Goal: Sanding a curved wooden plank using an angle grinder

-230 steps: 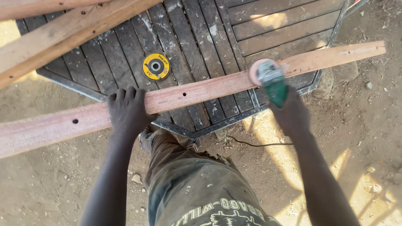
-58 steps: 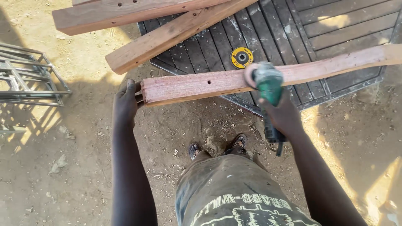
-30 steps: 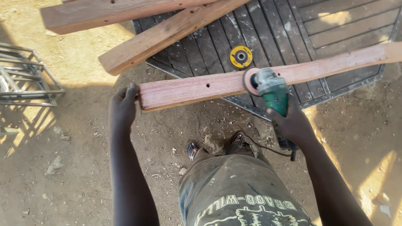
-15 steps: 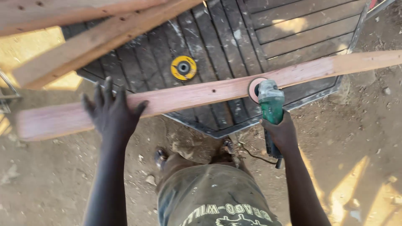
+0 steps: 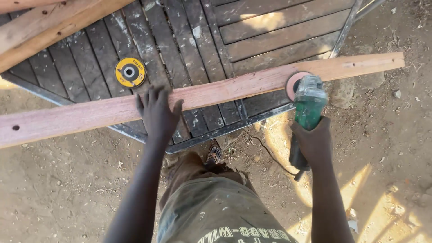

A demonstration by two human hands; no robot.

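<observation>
A long reddish wooden plank (image 5: 225, 92) lies across a dark slatted wooden platform (image 5: 189, 40), running from the left edge to the upper right. My left hand (image 5: 156, 112) rests flat on the plank near its middle, fingers spread. My right hand (image 5: 312, 141) grips the body of a green angle grinder (image 5: 308, 103). The grinder's round sanding disc (image 5: 294, 83) touches the plank's near edge. A black cord trails from the grinder down to the ground.
A yellow grinding disc (image 5: 130, 72) lies loose on the platform. Two thick timbers (image 5: 49, 22) cross the upper left corner. Sandy ground with small stones surrounds the platform. My sandalled foot (image 5: 214, 155) stands at the platform's edge.
The view has swung right along the plank. My left hand went from the plank's left end to its middle. The grinder stays on the plank, now further towards the right end.
</observation>
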